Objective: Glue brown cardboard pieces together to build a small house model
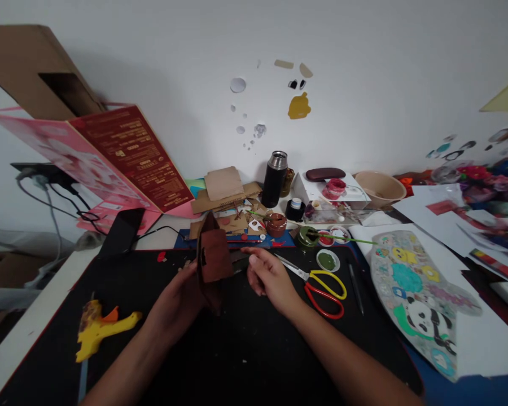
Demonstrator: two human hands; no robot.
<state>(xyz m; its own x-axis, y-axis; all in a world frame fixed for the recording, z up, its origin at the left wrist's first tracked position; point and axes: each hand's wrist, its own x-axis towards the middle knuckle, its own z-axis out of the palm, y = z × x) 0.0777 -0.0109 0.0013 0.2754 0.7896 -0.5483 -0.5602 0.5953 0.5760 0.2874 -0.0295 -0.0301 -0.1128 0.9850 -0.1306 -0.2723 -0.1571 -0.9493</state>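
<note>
My left hand (182, 296) grips a brown painted cardboard piece (213, 255) and holds it upright above the black mat (161, 338). My right hand (267, 276) hovers just right of the piece with its fingers curled together near the piece's edge; whether anything is in them is hidden. Red-and-yellow-handled scissors (322, 285) lie on the mat just right of my right hand.
A yellow glue gun (99, 327) lies at the mat's left. Behind are a black flask (274, 179), small paint pots (327, 260), a beige bowl (381, 188), cardboard scraps (224, 189) and a red leaflet (135, 155). A sticker-covered board (415, 293) lies right.
</note>
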